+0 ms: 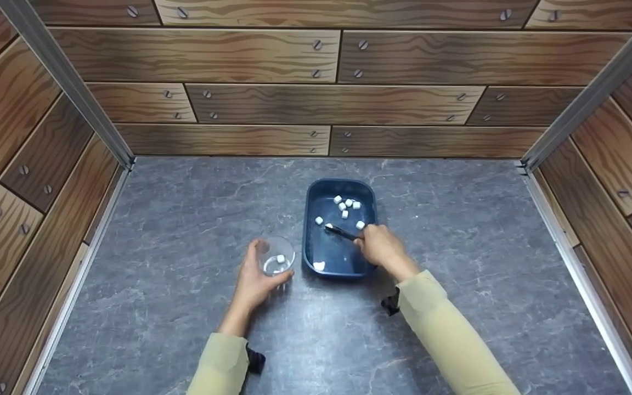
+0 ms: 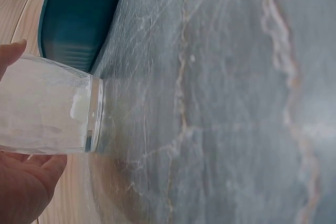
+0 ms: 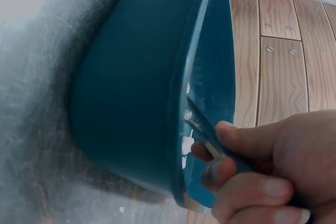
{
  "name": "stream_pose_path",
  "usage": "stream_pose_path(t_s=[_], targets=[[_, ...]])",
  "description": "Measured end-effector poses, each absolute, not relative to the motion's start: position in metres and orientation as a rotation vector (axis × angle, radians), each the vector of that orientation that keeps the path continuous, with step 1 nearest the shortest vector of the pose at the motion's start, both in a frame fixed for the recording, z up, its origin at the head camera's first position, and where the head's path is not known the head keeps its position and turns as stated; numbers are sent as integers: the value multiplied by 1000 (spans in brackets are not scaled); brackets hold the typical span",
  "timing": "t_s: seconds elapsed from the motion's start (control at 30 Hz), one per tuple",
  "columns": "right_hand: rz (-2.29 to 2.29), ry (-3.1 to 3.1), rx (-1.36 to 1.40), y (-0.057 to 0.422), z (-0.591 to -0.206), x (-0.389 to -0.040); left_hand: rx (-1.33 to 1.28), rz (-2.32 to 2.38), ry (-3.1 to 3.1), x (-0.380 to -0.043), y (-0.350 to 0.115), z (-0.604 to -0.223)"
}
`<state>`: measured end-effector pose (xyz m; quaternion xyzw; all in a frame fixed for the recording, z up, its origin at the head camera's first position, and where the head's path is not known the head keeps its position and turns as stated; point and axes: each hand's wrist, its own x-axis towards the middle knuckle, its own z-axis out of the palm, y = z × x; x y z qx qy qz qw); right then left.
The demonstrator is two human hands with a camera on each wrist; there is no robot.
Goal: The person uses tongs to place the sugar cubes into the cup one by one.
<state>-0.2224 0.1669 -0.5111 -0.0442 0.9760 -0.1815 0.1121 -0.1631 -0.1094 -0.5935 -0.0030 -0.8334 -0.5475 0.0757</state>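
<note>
My left hand (image 1: 253, 280) holds a clear cup (image 1: 276, 247) between thumb and fingers, left of a dark blue tub. At least one white cube (image 1: 280, 258) lies inside the cup. In the left wrist view the cup (image 2: 47, 108) has its base at the tabletop; whether it touches cannot be told. My right hand (image 1: 383, 247) reaches over the right rim of the tub (image 1: 305, 241), pinching slim black tweezers (image 1: 342, 232). A white cube (image 1: 328, 226) is at their tip, low in the tub; whether it is gripped cannot be told. Several white cubes (image 1: 342, 206) lie loose toward the tub's far end.
The grey marbled tabletop (image 1: 184, 219) extends around the tub and cup. Wood-patterned panels (image 1: 272, 104) wall in the back and both sides, with metal strips (image 1: 77, 90) at the corners.
</note>
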Motion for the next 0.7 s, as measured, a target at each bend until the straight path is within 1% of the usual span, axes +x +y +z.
stream_pose_path(t_s=[0.5,0.7], targets=[[-908,2784,-217,175,-510,-204,-1,-1620,-2493,-163,-110,-595],[-1027,2771,-261,175,-504,-192,-7,-1618,-2500,-163,-110,-595]])
